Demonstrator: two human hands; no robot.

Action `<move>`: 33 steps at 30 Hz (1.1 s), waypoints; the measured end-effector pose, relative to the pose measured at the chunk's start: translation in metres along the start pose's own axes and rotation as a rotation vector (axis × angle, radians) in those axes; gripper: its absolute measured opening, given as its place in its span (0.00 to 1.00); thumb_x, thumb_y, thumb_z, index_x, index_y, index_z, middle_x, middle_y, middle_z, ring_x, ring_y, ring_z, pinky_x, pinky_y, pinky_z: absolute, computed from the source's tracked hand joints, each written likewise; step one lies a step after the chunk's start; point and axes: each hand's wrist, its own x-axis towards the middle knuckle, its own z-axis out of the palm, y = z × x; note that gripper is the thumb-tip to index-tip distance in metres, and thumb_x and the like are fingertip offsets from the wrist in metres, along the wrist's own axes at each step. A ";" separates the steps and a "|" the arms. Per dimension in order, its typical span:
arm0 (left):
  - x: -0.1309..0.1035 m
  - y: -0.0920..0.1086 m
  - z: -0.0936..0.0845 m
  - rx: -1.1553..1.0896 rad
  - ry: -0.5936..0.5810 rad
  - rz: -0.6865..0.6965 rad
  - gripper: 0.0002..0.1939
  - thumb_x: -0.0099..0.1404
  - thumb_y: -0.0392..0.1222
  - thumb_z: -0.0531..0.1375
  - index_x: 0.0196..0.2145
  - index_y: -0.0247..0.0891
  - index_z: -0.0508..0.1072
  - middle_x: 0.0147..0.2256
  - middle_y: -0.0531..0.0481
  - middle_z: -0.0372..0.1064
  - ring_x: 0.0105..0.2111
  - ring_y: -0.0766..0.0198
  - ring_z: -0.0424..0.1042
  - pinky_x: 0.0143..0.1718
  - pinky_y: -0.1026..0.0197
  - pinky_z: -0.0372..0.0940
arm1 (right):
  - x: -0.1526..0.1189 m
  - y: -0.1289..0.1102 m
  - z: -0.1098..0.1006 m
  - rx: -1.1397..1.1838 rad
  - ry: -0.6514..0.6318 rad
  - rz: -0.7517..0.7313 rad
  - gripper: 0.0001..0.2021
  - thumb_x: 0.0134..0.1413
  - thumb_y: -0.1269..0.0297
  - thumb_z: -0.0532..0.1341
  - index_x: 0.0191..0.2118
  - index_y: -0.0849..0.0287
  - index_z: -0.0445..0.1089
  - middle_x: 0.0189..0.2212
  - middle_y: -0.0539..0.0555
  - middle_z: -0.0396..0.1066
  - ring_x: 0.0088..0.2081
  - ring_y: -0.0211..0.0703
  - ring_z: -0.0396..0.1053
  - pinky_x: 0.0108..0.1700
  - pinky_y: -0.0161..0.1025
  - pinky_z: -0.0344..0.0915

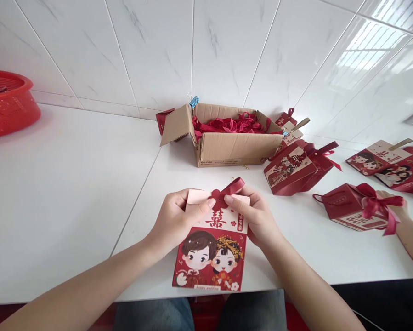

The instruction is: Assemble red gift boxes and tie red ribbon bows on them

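A red and cream gift box (211, 253) with a cartoon couple printed on its front stands at the table's near edge, between my hands. My left hand (178, 220) grips its upper left side, thumb pressed near the flower-shaped tab at the top. On the upper right, my right hand (257, 216) holds the box too, its thumb on the same tab. A red ribbon loop (234, 185) rises from the tab. Most of my fingers are hidden behind the box.
Behind it, a cardboard box (240, 149) holds red ribbons. Red gift boxes (289, 168) stand to the right, with flatter ones (368, 158) beyond. Another person's hand (399, 209) is at a ribboned box (344, 207). A red plastic basket (11, 110) sits far left.
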 end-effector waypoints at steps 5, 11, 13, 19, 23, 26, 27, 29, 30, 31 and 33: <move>0.000 0.002 0.001 -0.010 -0.007 -0.049 0.16 0.57 0.52 0.65 0.27 0.34 0.73 0.25 0.48 0.73 0.24 0.62 0.72 0.23 0.63 0.65 | 0.001 0.001 0.000 0.012 0.008 0.002 0.07 0.47 0.63 0.70 0.32 0.58 0.74 0.25 0.49 0.76 0.24 0.37 0.74 0.32 0.34 0.73; 0.000 0.004 0.001 -0.063 -0.048 -0.089 0.16 0.57 0.53 0.65 0.27 0.35 0.73 0.25 0.48 0.74 0.25 0.61 0.73 0.24 0.62 0.65 | 0.001 0.003 -0.002 0.004 0.008 -0.008 0.08 0.47 0.62 0.70 0.30 0.59 0.73 0.25 0.49 0.76 0.24 0.36 0.74 0.29 0.32 0.71; -0.001 0.003 0.001 -0.072 -0.046 -0.081 0.16 0.57 0.52 0.65 0.25 0.35 0.72 0.24 0.49 0.73 0.24 0.62 0.72 0.24 0.63 0.65 | 0.001 0.003 -0.003 0.003 0.012 -0.008 0.08 0.46 0.62 0.70 0.31 0.59 0.73 0.25 0.49 0.77 0.24 0.36 0.74 0.29 0.32 0.71; -0.001 0.002 0.000 -0.092 -0.056 -0.094 0.16 0.57 0.51 0.65 0.26 0.35 0.72 0.24 0.50 0.72 0.25 0.63 0.72 0.25 0.63 0.65 | 0.000 0.004 -0.002 0.005 0.011 -0.018 0.08 0.46 0.62 0.70 0.30 0.59 0.73 0.24 0.49 0.76 0.25 0.36 0.74 0.29 0.32 0.71; -0.002 0.003 0.001 -0.097 -0.069 -0.077 0.16 0.58 0.51 0.65 0.24 0.35 0.69 0.23 0.52 0.69 0.23 0.66 0.70 0.24 0.65 0.64 | 0.000 0.004 -0.002 -0.001 0.021 -0.012 0.08 0.45 0.62 0.70 0.31 0.59 0.74 0.25 0.50 0.77 0.25 0.37 0.74 0.30 0.32 0.71; -0.002 0.003 0.001 -0.109 -0.071 -0.071 0.16 0.58 0.51 0.64 0.26 0.35 0.70 0.24 0.51 0.70 0.25 0.65 0.71 0.25 0.64 0.64 | 0.001 0.005 -0.002 -0.003 0.027 -0.011 0.08 0.45 0.62 0.71 0.31 0.59 0.74 0.25 0.50 0.77 0.25 0.37 0.74 0.30 0.33 0.71; -0.002 0.003 0.001 -0.112 -0.074 -0.069 0.15 0.59 0.51 0.64 0.26 0.35 0.70 0.25 0.51 0.70 0.25 0.65 0.71 0.26 0.64 0.65 | 0.001 0.005 -0.002 -0.002 0.028 -0.010 0.09 0.45 0.62 0.71 0.30 0.59 0.73 0.25 0.50 0.77 0.25 0.37 0.74 0.30 0.33 0.71; -0.002 0.004 0.001 -0.116 -0.080 -0.063 0.15 0.59 0.51 0.64 0.26 0.36 0.70 0.24 0.52 0.70 0.25 0.65 0.70 0.26 0.65 0.65 | 0.001 0.005 -0.003 -0.001 0.028 -0.009 0.09 0.45 0.62 0.71 0.30 0.59 0.73 0.25 0.50 0.77 0.25 0.37 0.74 0.29 0.33 0.71; -0.002 0.004 0.001 -0.117 -0.081 -0.059 0.15 0.59 0.50 0.65 0.26 0.36 0.70 0.24 0.52 0.70 0.25 0.66 0.70 0.26 0.65 0.64 | 0.001 0.005 -0.003 -0.003 0.028 -0.007 0.09 0.45 0.62 0.71 0.30 0.59 0.73 0.25 0.50 0.77 0.24 0.37 0.74 0.29 0.33 0.71; -0.002 0.004 0.001 -0.120 -0.081 -0.057 0.15 0.59 0.50 0.65 0.26 0.36 0.70 0.24 0.53 0.70 0.25 0.66 0.70 0.26 0.65 0.64 | 0.001 0.005 -0.003 -0.005 0.030 -0.006 0.09 0.45 0.62 0.71 0.30 0.59 0.73 0.25 0.50 0.76 0.24 0.37 0.74 0.29 0.32 0.71; -0.002 0.003 0.001 -0.121 -0.079 -0.059 0.15 0.58 0.50 0.65 0.26 0.36 0.71 0.24 0.52 0.70 0.25 0.66 0.70 0.26 0.65 0.65 | 0.001 0.005 -0.004 -0.008 0.033 -0.005 0.09 0.45 0.61 0.71 0.30 0.59 0.73 0.25 0.49 0.76 0.24 0.37 0.74 0.29 0.33 0.71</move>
